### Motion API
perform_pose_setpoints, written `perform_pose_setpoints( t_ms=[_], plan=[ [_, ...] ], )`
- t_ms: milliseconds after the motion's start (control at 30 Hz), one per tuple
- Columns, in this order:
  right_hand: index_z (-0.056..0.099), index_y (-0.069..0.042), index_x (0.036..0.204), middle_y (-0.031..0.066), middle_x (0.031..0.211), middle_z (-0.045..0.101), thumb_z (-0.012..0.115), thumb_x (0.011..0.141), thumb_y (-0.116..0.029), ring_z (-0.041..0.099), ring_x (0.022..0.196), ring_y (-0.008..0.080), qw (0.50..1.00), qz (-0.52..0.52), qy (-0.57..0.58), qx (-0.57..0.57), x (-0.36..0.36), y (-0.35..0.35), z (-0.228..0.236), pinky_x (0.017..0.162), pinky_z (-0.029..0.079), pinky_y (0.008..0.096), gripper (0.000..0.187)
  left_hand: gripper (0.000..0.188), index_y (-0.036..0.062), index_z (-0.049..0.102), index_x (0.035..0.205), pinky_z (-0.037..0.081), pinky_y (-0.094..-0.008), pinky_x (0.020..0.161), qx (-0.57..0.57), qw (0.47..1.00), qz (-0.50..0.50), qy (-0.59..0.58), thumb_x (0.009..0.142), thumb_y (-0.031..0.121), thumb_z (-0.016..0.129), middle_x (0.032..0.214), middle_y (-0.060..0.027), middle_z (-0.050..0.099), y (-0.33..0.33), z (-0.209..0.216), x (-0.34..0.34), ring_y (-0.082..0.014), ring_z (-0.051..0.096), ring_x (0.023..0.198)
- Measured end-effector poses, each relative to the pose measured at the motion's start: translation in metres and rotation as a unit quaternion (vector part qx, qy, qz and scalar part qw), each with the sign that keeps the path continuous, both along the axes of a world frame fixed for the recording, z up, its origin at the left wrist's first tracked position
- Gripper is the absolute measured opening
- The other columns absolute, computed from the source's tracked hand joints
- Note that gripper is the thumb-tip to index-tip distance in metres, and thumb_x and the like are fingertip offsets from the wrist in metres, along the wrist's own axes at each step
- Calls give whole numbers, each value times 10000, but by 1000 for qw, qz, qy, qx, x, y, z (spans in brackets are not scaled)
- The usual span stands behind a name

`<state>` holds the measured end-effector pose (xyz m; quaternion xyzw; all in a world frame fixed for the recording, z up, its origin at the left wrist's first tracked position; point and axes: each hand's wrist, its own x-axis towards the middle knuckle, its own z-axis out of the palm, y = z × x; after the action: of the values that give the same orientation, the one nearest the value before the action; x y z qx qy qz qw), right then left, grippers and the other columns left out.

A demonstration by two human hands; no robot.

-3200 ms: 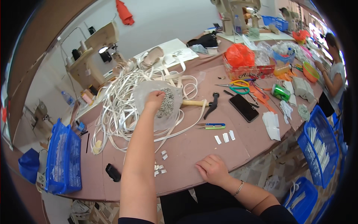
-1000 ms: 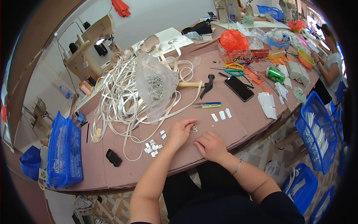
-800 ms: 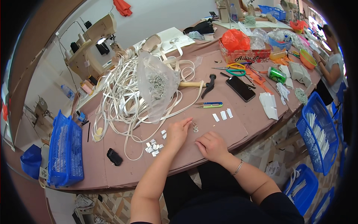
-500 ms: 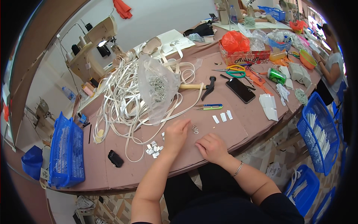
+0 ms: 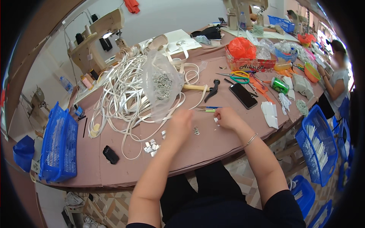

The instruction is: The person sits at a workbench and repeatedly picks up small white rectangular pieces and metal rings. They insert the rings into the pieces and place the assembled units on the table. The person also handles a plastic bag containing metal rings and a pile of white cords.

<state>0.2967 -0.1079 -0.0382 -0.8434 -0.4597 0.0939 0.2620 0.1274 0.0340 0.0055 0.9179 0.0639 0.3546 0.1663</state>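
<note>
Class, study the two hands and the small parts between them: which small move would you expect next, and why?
Probably the right hand lifts a white strip piece toward the metal ring. Its fingers already rest on the strip, and the ring lies loose on the table beside the left hand.

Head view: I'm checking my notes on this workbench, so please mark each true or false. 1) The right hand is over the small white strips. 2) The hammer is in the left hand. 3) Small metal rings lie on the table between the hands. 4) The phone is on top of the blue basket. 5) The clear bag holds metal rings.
1) True: the right hand reaches onto the small white strips.
2) False: the hammer lies on the table, away from the left hand.
3) True: the small metal rings lie between the hands.
4) False: the phone lies flat on the table, far from the blue basket.
5) True: the clear bag holds metal rings.
</note>
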Motion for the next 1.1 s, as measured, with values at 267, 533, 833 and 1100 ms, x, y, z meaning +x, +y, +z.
perform_pose_setpoints(
  t_ms=[267, 533, 833, 1100],
  plan=[
    [590, -16, 694, 135, 633, 600, 604, 698, -169, 594, 591, 286, 988, 29, -115, -103, -7, 1, 17, 569, 473, 367, 154, 145, 4, 627, 803, 465, -417, 709, -115, 988, 7, 101, 717, 21, 512, 795, -186, 604, -21, -81, 6, -345, 585, 776],
    [560, 0, 814, 56, 675, 587, 607, 734, 0, 574, 619, 111, 912, -22, 281, 298, -65, -2, 12, 562, 456, 217, 93, 136, -17, 593, 890, 486, -349, 698, -227, 971, 67, 18, 786, 57, 546, 853, -155, 612, -11, -57, -33, -272, 606, 774],
    [579, 20, 896, 77, 846, 610, 619, 769, 6, 595, 693, 110, 821, 8, 380, 426, -153, 1, 23, 616, 491, 212, 133, 166, -36, 548, 981, 490, -209, 684, -688, 697, -30, -202, 833, 35, 569, 864, -75, 581, -53, -30, -66, -124, 594, 756],
    [576, 13, 823, 101, 789, 594, 633, 710, 50, 606, 670, 157, 881, 35, 79, 464, -166, 10, 29, 595, 502, 249, 131, 147, -40, 554, 977, 484, -214, 743, -633, 736, -34, -239, 834, -7, 552, 886, -70, 576, -65, -31, -85, -119, 588, 818]
  ],
)
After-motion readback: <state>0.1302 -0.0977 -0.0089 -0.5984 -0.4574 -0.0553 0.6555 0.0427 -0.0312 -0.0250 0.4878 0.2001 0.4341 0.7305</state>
